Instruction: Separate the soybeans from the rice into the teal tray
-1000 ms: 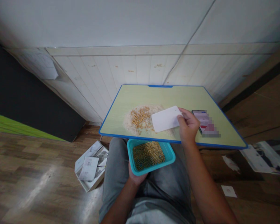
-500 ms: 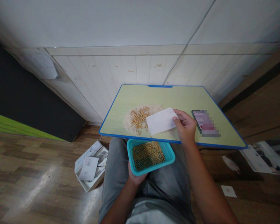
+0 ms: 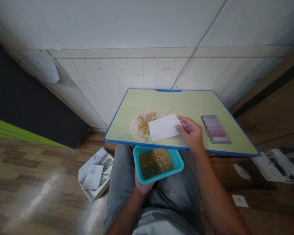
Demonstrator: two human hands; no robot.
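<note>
My right hand [image 3: 191, 132] pinches a white card [image 3: 164, 128] between thumb and fingers, tilted over the tabletop [image 3: 183, 101]. Its left end covers part of a heap of yellow soybeans [image 3: 144, 125] lying in spread rice grains [image 3: 134, 128]. Below the table's front edge, my left hand [image 3: 143, 186] supports a turquoise plastic basket [image 3: 178, 164] from beneath, on my lap. Many soybeans [image 3: 159, 160] fill the basket's bottom. Most of the left hand's fingers are hidden under the basket.
A phone [image 3: 215, 129], partly pixelated, lies on the table's right side. On the floor to the left stands an open white box [image 3: 95, 176] with papers in it. A small white paper [image 3: 240, 200] lies on the floor at right. The wall [image 3: 127, 71] rises behind the table.
My right hand has moved a little to the left with the white card, which now covers more of the soybean heap. My left hand and the basket have stayed in place.
</note>
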